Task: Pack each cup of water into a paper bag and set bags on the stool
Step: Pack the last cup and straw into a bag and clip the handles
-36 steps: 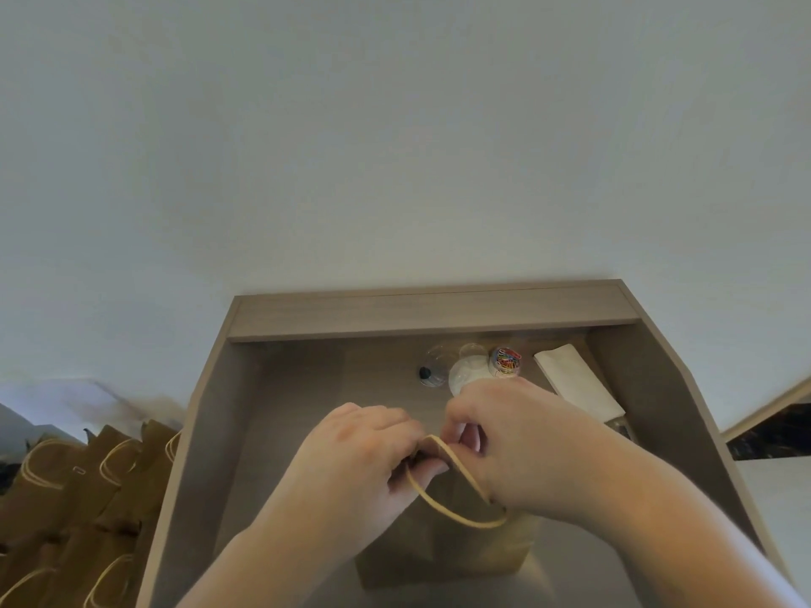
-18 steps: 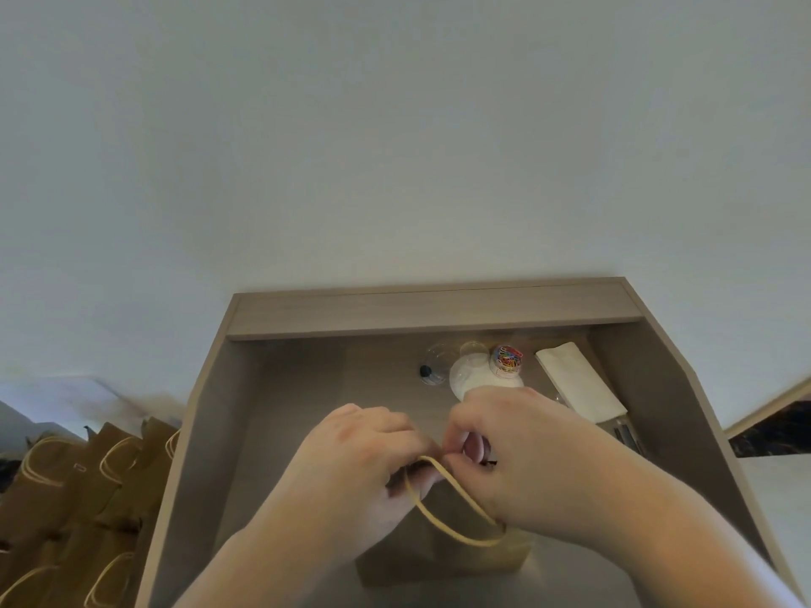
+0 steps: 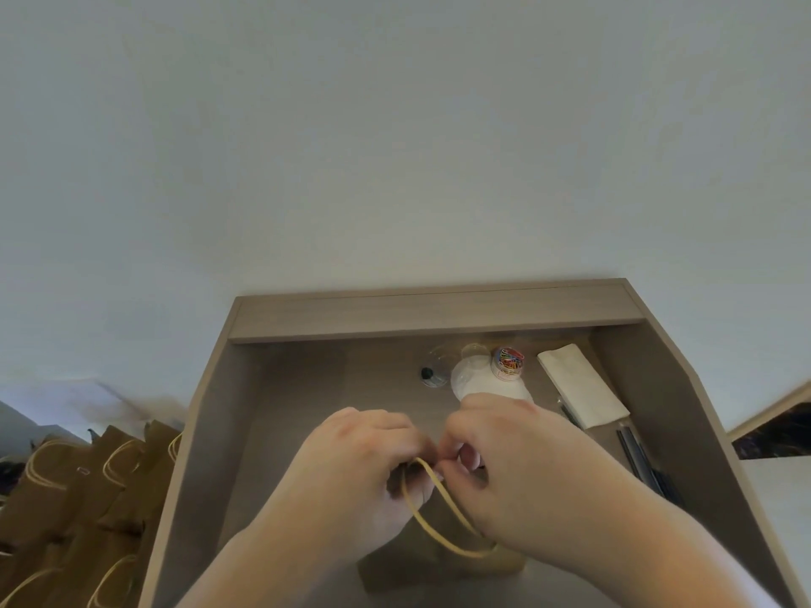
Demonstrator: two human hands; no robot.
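A brown paper bag (image 3: 443,568) stands on the recessed wooden desk (image 3: 281,405), mostly hidden under my hands. Its pale rope handle (image 3: 432,522) loops out between them. My left hand (image 3: 351,471) and my right hand (image 3: 522,467) meet over the bag's top, fingers curled and pinching the bag's mouth and handle. What is inside the bag is hidden. Clear plastic cups (image 3: 439,366) and a white lid (image 3: 478,381) sit at the back of the desk.
Several packed brown bags (image 3: 74,489) with rope handles stand to the left of the desk. A small tub of coloured paper clips (image 3: 509,364), a stack of white napkins (image 3: 579,383) and dark straws (image 3: 645,458) lie at the back right. A wall rises behind.
Both hands have stayed at the bag's top, with small finger movements. The handle loop hangs a little lower and further out.
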